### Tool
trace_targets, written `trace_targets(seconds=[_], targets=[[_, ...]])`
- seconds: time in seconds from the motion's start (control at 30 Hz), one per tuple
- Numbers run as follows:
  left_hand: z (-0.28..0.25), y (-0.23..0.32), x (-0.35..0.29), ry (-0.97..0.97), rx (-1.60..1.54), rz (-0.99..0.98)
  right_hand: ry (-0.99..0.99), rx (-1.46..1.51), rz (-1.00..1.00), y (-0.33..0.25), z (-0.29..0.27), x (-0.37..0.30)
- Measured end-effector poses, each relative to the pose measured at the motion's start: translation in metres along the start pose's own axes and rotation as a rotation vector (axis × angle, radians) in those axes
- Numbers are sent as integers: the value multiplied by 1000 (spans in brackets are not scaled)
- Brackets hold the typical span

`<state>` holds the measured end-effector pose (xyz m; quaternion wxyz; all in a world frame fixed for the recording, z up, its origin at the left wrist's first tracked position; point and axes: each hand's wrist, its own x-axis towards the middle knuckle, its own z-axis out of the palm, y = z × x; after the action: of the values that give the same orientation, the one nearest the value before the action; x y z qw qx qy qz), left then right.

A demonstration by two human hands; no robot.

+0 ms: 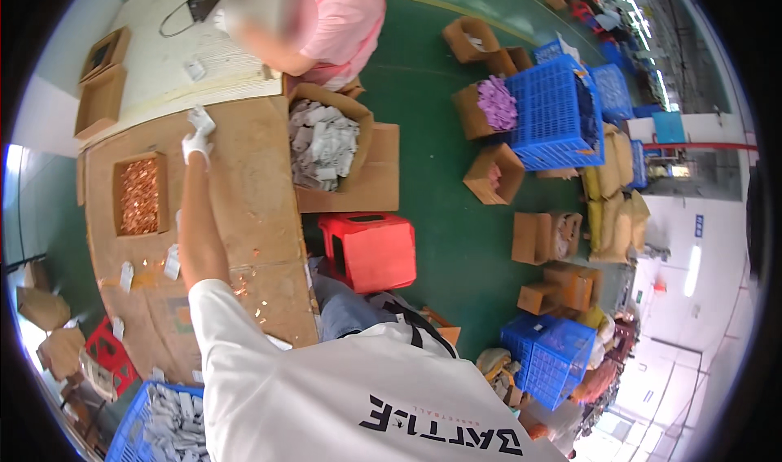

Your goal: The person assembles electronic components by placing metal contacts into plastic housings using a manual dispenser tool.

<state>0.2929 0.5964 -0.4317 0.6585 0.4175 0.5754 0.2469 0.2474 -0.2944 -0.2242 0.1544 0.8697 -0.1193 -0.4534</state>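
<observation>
My left arm reaches far across the cardboard-covered table (236,193). A white glove covers my left hand (196,146), which is closed on a small white plastic part (200,120) near the cardboard's far edge. Beside my forearm stands a shallow cardboard box (140,195) full of small copper-coloured metal pieces. More white plastic parts (173,262) lie on the cardboard nearer to me, with a few loose copper pieces (241,285) scattered about. My right hand is not in view.
Across the table a person in pink (346,22) leans over a pale surface. A carton of white parts (326,144) and a red stool (371,250) stand along the table's right side. A blue crate of white parts (134,421) is at lower left; blue crates (546,112) stand right.
</observation>
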Motion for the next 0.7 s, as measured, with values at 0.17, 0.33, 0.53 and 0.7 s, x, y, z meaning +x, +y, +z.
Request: trace_targets(seconds=[0.17, 0.33, 0.53, 0.7], targets=[[4, -8, -45, 379, 679, 353, 83, 15, 65, 25, -15, -6], [-51, -59, -241, 432, 772, 819, 140, 26, 70, 37, -31, 5], [-209, -146, -439, 834, 1403, 254, 92, -249, -118, 49, -62, 34], [-212, -206, -497, 913, 1218, 145, 50, -646, -447, -20, -99, 106]])
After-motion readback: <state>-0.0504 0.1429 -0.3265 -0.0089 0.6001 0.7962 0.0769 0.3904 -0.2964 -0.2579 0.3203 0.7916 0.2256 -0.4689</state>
